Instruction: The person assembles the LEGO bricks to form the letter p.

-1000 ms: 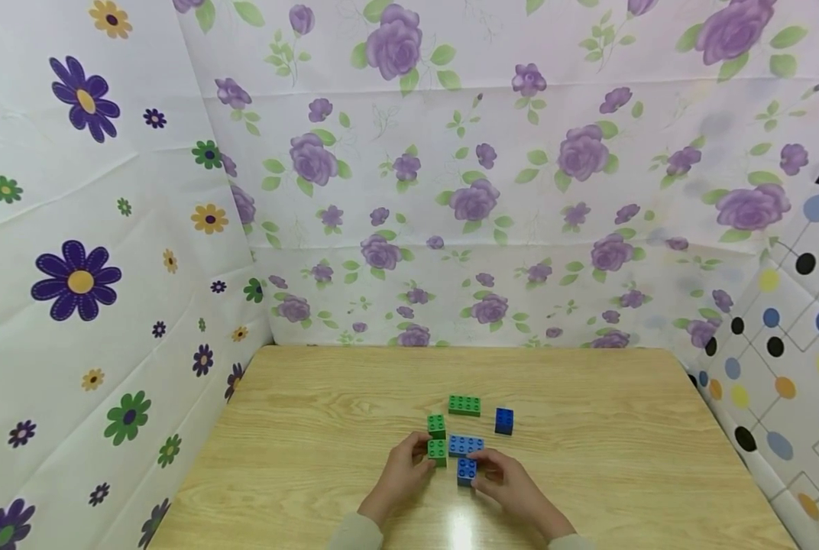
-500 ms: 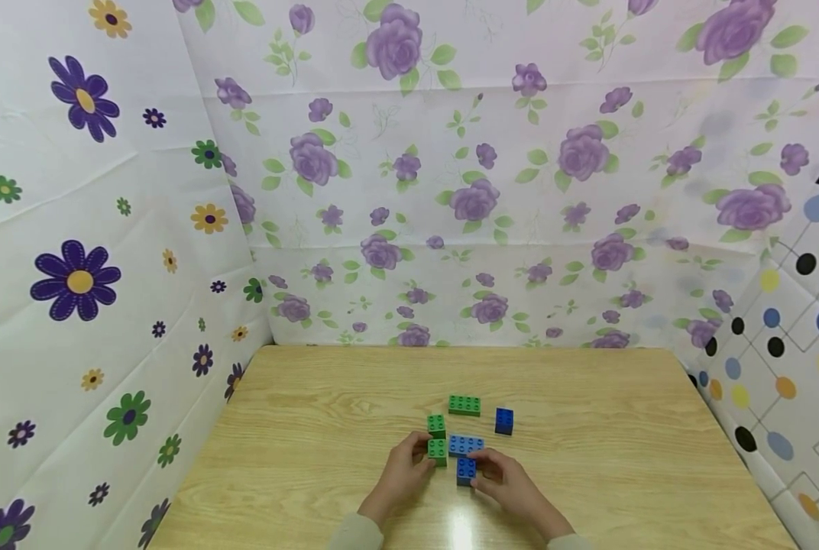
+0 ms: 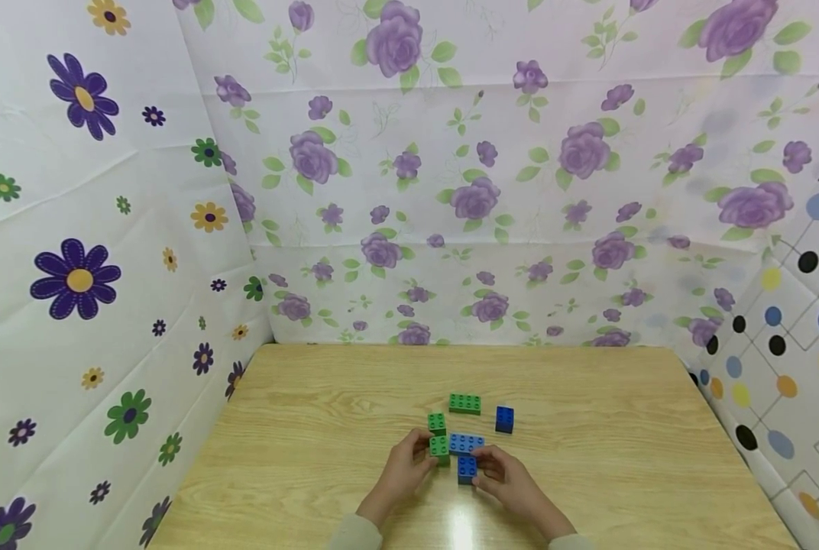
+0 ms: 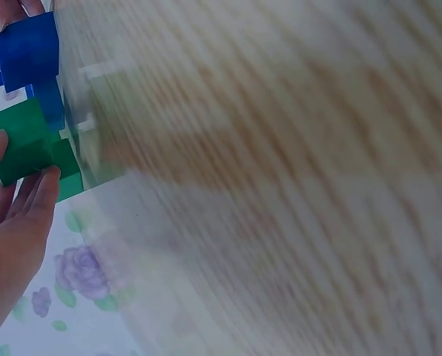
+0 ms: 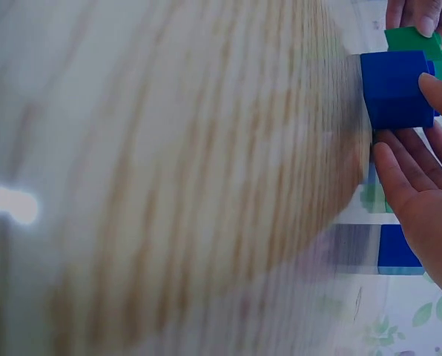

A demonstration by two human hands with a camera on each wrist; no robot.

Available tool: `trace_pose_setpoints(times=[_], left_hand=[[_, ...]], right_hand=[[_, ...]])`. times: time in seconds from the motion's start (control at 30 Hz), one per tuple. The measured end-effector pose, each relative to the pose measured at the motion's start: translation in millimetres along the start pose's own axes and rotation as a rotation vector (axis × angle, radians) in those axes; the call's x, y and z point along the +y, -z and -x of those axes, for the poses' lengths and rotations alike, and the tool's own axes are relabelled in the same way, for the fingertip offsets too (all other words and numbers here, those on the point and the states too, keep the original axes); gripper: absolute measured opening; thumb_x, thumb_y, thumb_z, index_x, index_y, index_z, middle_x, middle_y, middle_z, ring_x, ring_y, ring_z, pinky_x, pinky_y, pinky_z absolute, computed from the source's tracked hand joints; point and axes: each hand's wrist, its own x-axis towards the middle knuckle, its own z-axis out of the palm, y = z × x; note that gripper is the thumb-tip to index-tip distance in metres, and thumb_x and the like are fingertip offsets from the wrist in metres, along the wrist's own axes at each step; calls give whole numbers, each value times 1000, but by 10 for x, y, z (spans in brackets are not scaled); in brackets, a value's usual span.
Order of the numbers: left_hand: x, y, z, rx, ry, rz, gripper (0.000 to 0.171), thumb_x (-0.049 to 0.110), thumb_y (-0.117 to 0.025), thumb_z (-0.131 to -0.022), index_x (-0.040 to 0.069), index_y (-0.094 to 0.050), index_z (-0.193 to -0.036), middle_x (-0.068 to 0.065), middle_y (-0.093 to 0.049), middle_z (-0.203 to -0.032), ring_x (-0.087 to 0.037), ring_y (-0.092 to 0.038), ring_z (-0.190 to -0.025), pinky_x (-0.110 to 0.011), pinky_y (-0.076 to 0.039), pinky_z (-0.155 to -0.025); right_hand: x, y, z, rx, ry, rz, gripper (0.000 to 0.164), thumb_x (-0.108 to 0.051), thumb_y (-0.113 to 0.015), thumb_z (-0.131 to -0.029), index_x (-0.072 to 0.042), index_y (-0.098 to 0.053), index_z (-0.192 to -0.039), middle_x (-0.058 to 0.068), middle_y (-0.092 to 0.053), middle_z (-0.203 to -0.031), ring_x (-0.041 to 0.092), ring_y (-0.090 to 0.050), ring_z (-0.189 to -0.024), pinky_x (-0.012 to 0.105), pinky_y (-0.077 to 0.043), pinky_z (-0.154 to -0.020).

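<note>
My left hand (image 3: 404,464) pinches a small square green toy brick (image 3: 439,451) between thumb and fingers. In the left wrist view this green brick (image 4: 22,139) stands a little off the table surface. Just behind it sits another small green brick (image 3: 436,423). With thumb and fingertips, my right hand (image 3: 509,480) pinches a small dark blue brick (image 3: 467,470), whose flat side (image 5: 397,90) shows in the right wrist view. Between and just beyond the hands lies a longer light blue brick (image 3: 466,444), its near edge close to the dark blue one.
A long green brick (image 3: 464,404) lies farther back on the wooden table (image 3: 313,428). Another dark blue brick (image 3: 504,419) stands to the right of it. Flower-patterned cloth (image 3: 382,252) hangs behind the table, with more patterned cloth along both sides.
The green brick in my left hand has shifted slightly to the right and tilted a little. My right hand and the dark blue brick have hardly moved.
</note>
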Motion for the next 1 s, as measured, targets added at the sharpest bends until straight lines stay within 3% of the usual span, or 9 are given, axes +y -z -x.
trace_pose_setpoints(times=[0.23, 0.63, 0.87, 1.0], left_hand=[[89, 14, 44, -18, 4, 45, 34, 6, -65, -92, 5, -52, -123, -11, -57, -125, -31, -53, -121, -36, -47, -102], [249, -12, 106, -72, -55, 150, 35, 8, -64, -93, 7, -52, -125, -12, -56, -129, -31, -53, -121, -36, -47, -103], [198, -86, 107, -99, -120, 146, 39, 6, -64, -92, 3, -51, -129, -11, -56, -130, -29, -53, -122, -34, -46, -104], [178, -120, 102, -112, -121, 146, 40, 4, -64, -92, 3, -52, -130, -10, -56, -131, -29, -54, -121, -34, -46, -104]], right_hand=[[-39, -13, 16, 2, 4, -29, 46, -13, -70, -89, 0, -51, -128, 18, -53, -130, 34, -53, -119, 38, -50, -98], [-9, -14, 0, 9, 1, -41, 45, -12, -70, -89, 0, -52, -129, 17, -54, -130, 34, -53, -119, 41, -49, -99], [-1, -7, 11, 10, 10, -41, 45, -13, -70, -89, 0, -52, -128, 17, -55, -130, 34, -54, -119, 41, -50, -99], [-14, -2, 20, 13, 10, -41, 45, -14, -71, -88, -1, -53, -128, 17, -54, -130, 33, -54, -119, 39, -50, -100]])
